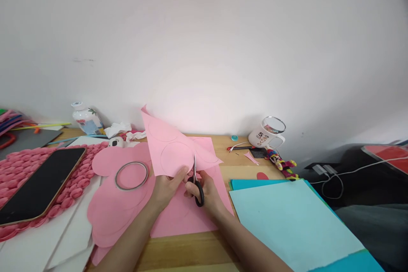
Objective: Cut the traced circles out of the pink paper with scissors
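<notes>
"In the head view, what surrounds the fingers (182, 173)?"

"A wooden desk (178, 248) carries everything, and beyond the fingertips it runs up to a plain whitish wall (204, 51). Well to their right, past the desk, white cable (360, 168) runs over something dark."

"And on the desk, to their left?"

"Nearest, scalloped pink paper (110, 212) with a metal ring (116, 180) lying on it. Farther left, a phone (44, 182) rests on a mass of pink petal-like pieces (72, 191). A white bottle (87, 119) stands beyond, near the wall."

"To their right?"

"Light blue sheets (291, 216) lie near the right forearm; a white mug (259, 136) sits farther off, beyond them."

"What do the fingers have hold of?"

"The left hand (167, 189) pinches the lower edge of a pink sheet (175, 157), thumb on top. The right hand (205, 191) is closed around the black handles of the scissors (195, 177). I can't tell how far the blades are parted."

"So where is that sheet?"

"Raised just beyond the fingertips, pencilled circles showing, its far left corner curling up. Another pink sheet (188, 221) lies flat underneath the hands."
</notes>
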